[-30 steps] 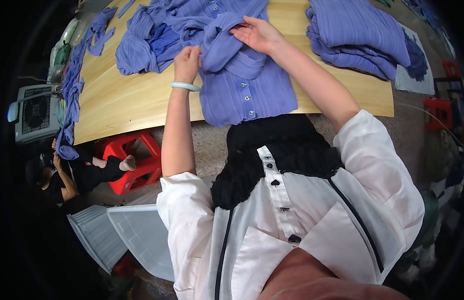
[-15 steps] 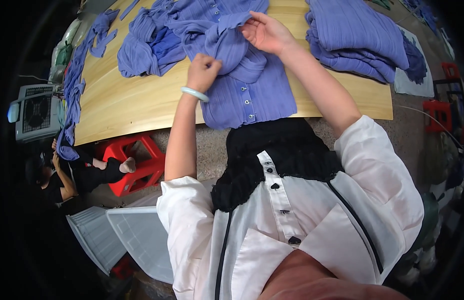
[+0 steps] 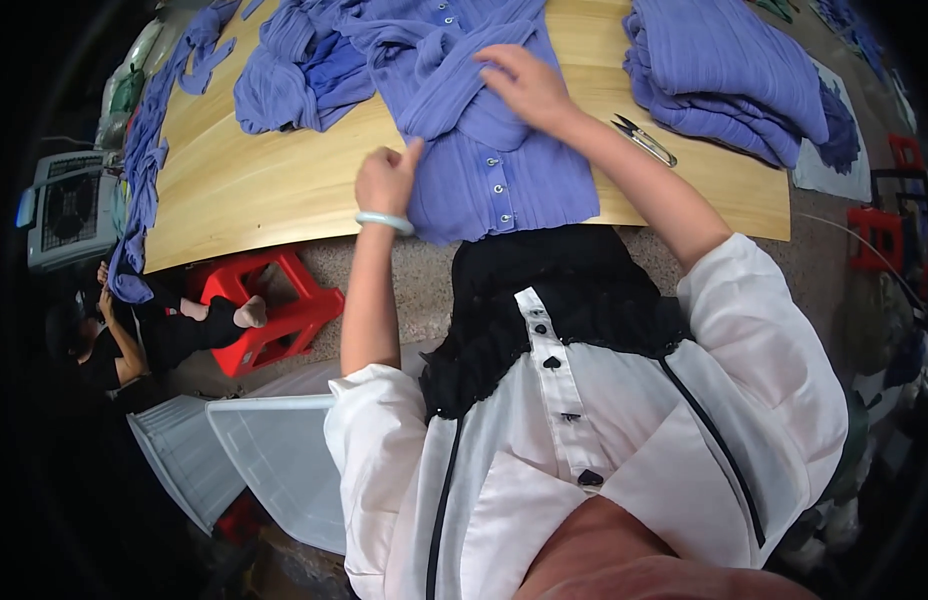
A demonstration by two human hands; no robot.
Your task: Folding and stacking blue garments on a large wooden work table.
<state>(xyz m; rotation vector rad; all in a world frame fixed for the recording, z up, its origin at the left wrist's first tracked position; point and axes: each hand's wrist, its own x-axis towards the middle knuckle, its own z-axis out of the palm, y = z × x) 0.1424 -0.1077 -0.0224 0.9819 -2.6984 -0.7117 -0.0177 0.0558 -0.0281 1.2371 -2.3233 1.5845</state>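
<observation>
A purple crinkled button-front blouse (image 3: 454, 205) lies on the wooden table in front of me, its hem at the near edge. One sleeve (image 3: 449, 95) lies slantwise across its front. My left hand (image 3: 386, 182), with a pale bangle on the wrist, is at the blouse's left edge, its thumb apart from the loosely curled fingers; nothing shows in it. Over the sleeve, toward the blouse's right side, my right hand (image 3: 527, 88) has its fingers loosely apart and grips nothing visible.
Thread snips (image 3: 644, 140) lie on the table (image 3: 274, 190), near a folded purple stack (image 3: 724, 75) at right. More purple clothing (image 3: 299, 75) is left of the blouse. Below stand a red stool (image 3: 274, 310) and a pale plastic bin (image 3: 274, 450). A person (image 3: 109, 345) sits at far left.
The sleeve, lifted and bunched before, now lies flatter across the blouse. My left hand has moved down and slightly left, my right hand down a little. The snips have come into sight.
</observation>
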